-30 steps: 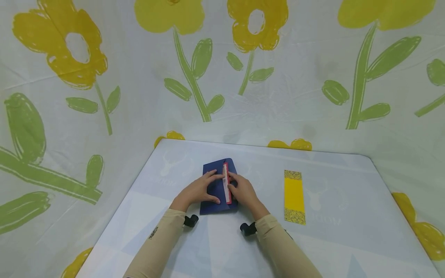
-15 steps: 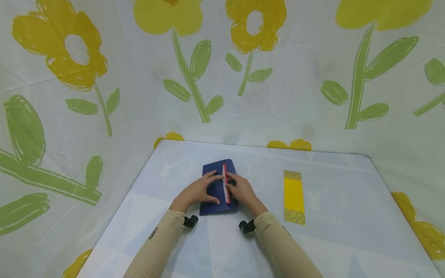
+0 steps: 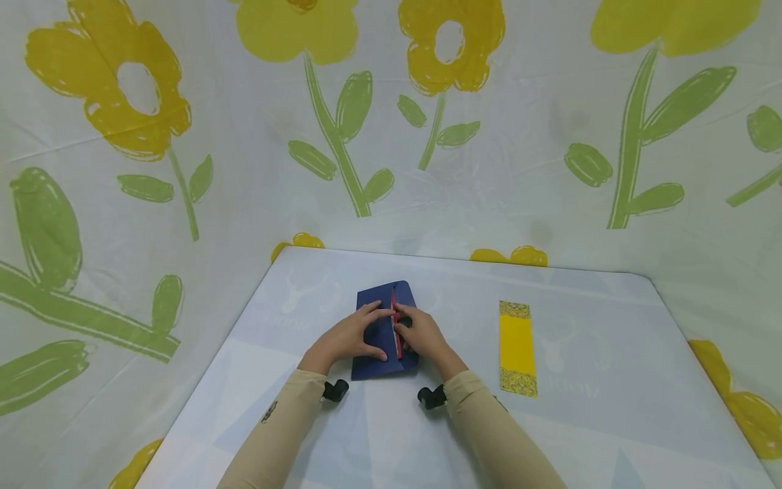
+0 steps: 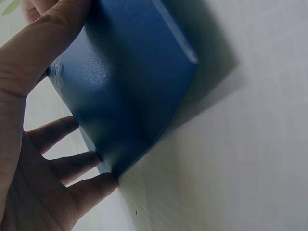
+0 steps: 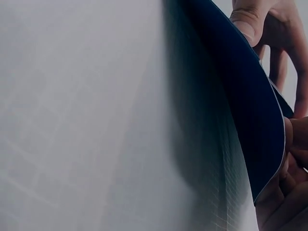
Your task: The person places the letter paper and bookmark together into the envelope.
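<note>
A dark blue folder [image 3: 374,300] lies flat on the table's middle, with a thin red strip [image 3: 394,326] showing along its centre line. My left hand [image 3: 354,336] rests on the folder's left half with fingers spread; the left wrist view has its thumb and fingers [image 4: 72,166] against the blue cover [image 4: 125,91]. My right hand [image 3: 424,336] pinches the folder's right flap [image 5: 240,106], which stands raised off the table, thumb [image 5: 246,21] on one face and fingers behind.
A yellow paper strip [image 3: 517,346] with patterned ends lies to the right of the folder. The pale table [image 3: 611,380] ends at a flower-printed cloth backdrop [image 3: 489,170] at the back and both sides.
The red-and-white strip has narrowed from a broad white band to a thin red line as the right flap tilts up and leftward. The right hand shifted slightly left. The left hand stays put.
</note>
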Tool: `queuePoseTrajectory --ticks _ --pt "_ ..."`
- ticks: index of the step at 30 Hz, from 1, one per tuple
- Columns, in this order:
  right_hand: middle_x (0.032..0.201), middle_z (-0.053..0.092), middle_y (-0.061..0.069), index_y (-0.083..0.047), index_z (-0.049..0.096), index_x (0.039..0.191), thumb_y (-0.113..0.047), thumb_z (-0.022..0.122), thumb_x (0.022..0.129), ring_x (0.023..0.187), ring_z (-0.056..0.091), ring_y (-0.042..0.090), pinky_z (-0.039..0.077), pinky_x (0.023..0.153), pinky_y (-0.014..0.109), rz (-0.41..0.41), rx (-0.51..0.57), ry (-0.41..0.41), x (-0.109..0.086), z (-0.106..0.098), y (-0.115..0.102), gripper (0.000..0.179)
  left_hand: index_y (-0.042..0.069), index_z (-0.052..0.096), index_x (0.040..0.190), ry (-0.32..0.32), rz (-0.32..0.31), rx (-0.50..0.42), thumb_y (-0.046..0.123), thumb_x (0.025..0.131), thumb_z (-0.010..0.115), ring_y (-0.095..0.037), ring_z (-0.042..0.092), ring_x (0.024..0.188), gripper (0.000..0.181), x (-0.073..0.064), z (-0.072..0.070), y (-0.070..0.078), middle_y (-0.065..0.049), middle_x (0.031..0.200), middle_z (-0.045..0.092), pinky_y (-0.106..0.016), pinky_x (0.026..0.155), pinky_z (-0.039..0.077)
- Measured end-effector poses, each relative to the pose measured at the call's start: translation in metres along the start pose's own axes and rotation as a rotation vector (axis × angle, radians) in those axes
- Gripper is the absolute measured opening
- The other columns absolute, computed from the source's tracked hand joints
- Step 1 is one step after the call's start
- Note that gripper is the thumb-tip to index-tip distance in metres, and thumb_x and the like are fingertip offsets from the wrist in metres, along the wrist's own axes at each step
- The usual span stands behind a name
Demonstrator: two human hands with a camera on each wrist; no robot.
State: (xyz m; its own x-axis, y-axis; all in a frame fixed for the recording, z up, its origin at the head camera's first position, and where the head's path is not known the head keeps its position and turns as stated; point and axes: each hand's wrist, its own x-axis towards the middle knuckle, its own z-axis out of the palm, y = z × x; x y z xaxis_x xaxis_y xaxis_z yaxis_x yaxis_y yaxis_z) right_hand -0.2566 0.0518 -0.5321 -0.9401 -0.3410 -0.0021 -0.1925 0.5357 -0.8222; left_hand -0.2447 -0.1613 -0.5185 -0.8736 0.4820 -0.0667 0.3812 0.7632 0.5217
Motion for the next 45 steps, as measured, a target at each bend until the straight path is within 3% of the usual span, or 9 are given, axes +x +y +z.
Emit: queuePoseTrajectory --ticks 12,29,39,45 --pt "0.115 0.070 0.010 -0.005 0.051 0.148 -0.012 0.067 0.099 0.054 0.060 0.013 0.054 0.050 0.030 0.019 0.062 -0.007 -0.004 -0.003 0.002 0.053 0.036 0.044 0.153 0.006 0.018 -0.001 0.050 0.075 0.088 -0.042 0.034 0.147 0.091 0.000 0.000 -0.001 -0.015 0.165 0.027 -0.060 0.111 0.039" --pt "0.115 0.069 0.009 -0.006 0.056 0.144 -0.011 0.067 0.099 0.054 0.061 0.013 0.054 0.051 0.029 0.042 0.046 -0.030 -0.002 -0.002 0.001 0.048 0.037 0.043 0.154 0.005 0.012 -0.022 0.050 0.075 0.088 -0.042 0.032 0.148 0.092 -0.002 0.000 0.000 -0.014 0.166 0.026 -0.061 0.111 0.038" --pt "0.115 0.071 0.006 -0.008 0.056 0.145 -0.012 0.069 0.097 0.056 0.062 0.013 0.055 0.053 0.029 0.058 0.048 0.024 -0.007 -0.012 0.005 0.050 0.036 0.043 0.153 -0.002 0.016 -0.015 0.051 0.075 0.088 -0.043 0.033 0.147 0.092 0.001 0.000 0.000 -0.015 0.166 0.026 -0.060 0.110 0.040" --pt "0.116 0.070 0.005 -0.011 0.053 0.148 -0.011 0.068 0.097 0.055 0.059 0.013 0.052 0.051 0.030 0.073 0.072 0.105 -0.013 -0.027 0.010 0.053 0.036 0.043 0.153 -0.012 0.000 -0.023 0.050 0.075 0.088 -0.044 0.032 0.147 0.092 0.000 -0.003 0.002 -0.015 0.166 0.025 -0.062 0.110 0.039"
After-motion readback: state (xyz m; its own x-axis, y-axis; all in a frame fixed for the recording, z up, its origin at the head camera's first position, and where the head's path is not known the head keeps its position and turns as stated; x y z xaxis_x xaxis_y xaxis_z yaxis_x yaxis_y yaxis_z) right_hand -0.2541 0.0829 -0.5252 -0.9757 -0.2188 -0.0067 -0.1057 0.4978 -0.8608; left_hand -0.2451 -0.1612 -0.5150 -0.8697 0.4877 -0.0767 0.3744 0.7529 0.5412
